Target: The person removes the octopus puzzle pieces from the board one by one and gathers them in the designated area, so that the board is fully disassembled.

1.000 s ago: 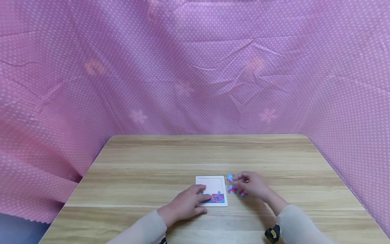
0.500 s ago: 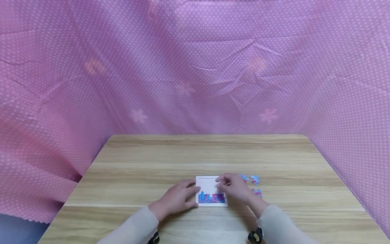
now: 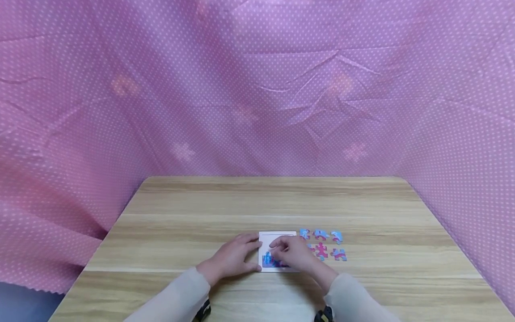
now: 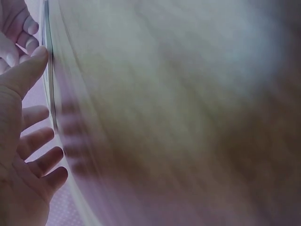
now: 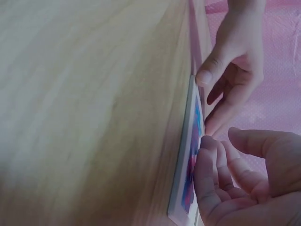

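A white puzzle board (image 3: 268, 236) lies on the wooden table, with blue and purple jigsaw pieces (image 3: 267, 261) along its near edge. My left hand (image 3: 232, 256) rests at the board's left side, its thumb at the near corner and fingers relaxed in the left wrist view. Over the near part of the board is my right hand (image 3: 293, 253), fingers loosely bent. In the right wrist view the fingertips of the right hand (image 5: 244, 181) are close over the pieces in the board (image 5: 188, 155), and no loose piece shows between them. It covers part of the row.
Several loose jigsaw pieces lie right of the board in two rows, among them a pink piece (image 3: 321, 249) and a blue corner piece (image 3: 336, 236). A pink dotted cloth (image 3: 257, 112) hangs behind the table (image 3: 201, 201) and along its sides.
My right hand has moved left from the loose pieces to over the board, uncovering them. My left hand has drawn back from the board's surface to its left edge.
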Action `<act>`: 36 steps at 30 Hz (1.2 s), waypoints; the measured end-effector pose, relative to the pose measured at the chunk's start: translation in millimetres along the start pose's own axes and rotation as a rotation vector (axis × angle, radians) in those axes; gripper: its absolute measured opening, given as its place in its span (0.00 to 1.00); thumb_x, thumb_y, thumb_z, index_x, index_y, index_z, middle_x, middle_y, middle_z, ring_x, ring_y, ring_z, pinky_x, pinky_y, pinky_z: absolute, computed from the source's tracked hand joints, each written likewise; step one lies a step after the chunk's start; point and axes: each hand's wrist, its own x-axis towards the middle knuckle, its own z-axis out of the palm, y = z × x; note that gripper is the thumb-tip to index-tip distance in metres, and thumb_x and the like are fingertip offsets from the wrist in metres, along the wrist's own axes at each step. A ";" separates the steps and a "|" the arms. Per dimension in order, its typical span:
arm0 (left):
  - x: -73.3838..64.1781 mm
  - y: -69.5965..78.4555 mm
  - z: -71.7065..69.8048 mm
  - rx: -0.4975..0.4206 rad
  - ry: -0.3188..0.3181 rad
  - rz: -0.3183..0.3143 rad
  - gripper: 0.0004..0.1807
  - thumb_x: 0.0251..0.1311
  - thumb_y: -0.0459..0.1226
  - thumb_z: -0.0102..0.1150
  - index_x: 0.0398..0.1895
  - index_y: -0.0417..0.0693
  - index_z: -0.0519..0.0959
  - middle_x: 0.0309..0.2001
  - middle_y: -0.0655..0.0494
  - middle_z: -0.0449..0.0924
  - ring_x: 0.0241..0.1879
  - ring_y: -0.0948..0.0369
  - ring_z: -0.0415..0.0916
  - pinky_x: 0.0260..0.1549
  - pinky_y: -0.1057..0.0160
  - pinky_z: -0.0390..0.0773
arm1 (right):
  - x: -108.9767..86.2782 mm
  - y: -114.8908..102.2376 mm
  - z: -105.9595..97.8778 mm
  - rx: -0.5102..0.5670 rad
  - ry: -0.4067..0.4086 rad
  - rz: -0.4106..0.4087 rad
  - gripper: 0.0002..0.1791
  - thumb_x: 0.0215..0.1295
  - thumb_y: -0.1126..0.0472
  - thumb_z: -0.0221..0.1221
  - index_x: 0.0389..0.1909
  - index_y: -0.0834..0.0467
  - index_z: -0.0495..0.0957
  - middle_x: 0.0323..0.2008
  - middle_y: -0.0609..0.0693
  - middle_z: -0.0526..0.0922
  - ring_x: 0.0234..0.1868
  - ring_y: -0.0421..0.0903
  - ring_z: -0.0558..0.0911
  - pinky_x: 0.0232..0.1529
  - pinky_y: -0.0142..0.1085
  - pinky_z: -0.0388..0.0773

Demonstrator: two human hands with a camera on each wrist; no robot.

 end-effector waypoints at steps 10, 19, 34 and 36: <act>-0.6 1.4 -2.8 -0.006 -0.025 0.002 0.37 0.53 0.58 0.62 0.62 0.45 0.74 0.66 0.49 0.66 0.65 0.50 0.61 0.63 0.50 0.61 | 0.4 0.6 6.3 -0.101 -0.007 -0.011 0.07 0.59 0.64 0.63 0.39 0.59 0.83 0.28 0.43 0.80 0.31 0.40 0.76 0.36 0.37 0.75; -4.3 3.1 -3.1 -0.017 -0.035 -0.001 0.37 0.54 0.58 0.62 0.62 0.46 0.73 0.66 0.50 0.65 0.66 0.51 0.60 0.63 0.51 0.61 | -2.4 -6.3 8.7 -0.160 -0.060 0.016 0.08 0.60 0.64 0.61 0.41 0.58 0.83 0.27 0.42 0.78 0.29 0.41 0.74 0.36 0.38 0.73; -0.2 5.9 -3.6 -0.019 -0.028 -0.015 0.37 0.53 0.58 0.63 0.61 0.45 0.75 0.65 0.49 0.67 0.65 0.50 0.61 0.62 0.51 0.62 | -0.4 -4.3 4.8 -0.094 -0.045 0.035 0.04 0.64 0.65 0.58 0.37 0.53 0.77 0.28 0.45 0.78 0.30 0.43 0.75 0.37 0.40 0.73; 0.4 5.8 -3.2 -0.020 -0.028 -0.015 0.37 0.53 0.58 0.63 0.61 0.45 0.75 0.65 0.49 0.67 0.65 0.50 0.61 0.62 0.51 0.62 | -0.5 -3.8 3.9 -0.065 -0.037 0.030 0.04 0.64 0.67 0.58 0.36 0.54 0.77 0.28 0.46 0.78 0.30 0.43 0.75 0.35 0.39 0.73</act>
